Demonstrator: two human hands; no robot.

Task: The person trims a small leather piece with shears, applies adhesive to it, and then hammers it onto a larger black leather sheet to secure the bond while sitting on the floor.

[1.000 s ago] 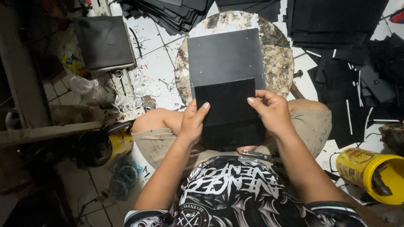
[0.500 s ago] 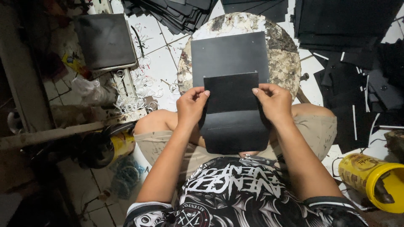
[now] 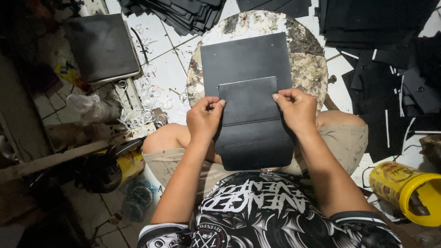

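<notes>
A smaller black leather panel [image 3: 250,121] lies over a larger black sheet [image 3: 243,59], which rests on a round, glue-stained work board [image 3: 308,59]. My left hand [image 3: 204,119] pinches the smaller panel's left edge near its top corner. On the opposite edge, my right hand [image 3: 298,110] grips it the same way. The panel's lower part hangs over my lap, between my knees.
Stacks of cut black pieces [image 3: 183,14] lie at the top and right [image 3: 381,27]. A black pad on a metal tray [image 3: 103,46] and several metal rings [image 3: 144,108] are on the left. Yellow cans stand at the right [image 3: 409,190] and left [image 3: 126,165].
Both hands have slid the smaller panel upward over the larger sheet, so it covers more of the sheet's lower half. My fingers now pinch its upper side edges.
</notes>
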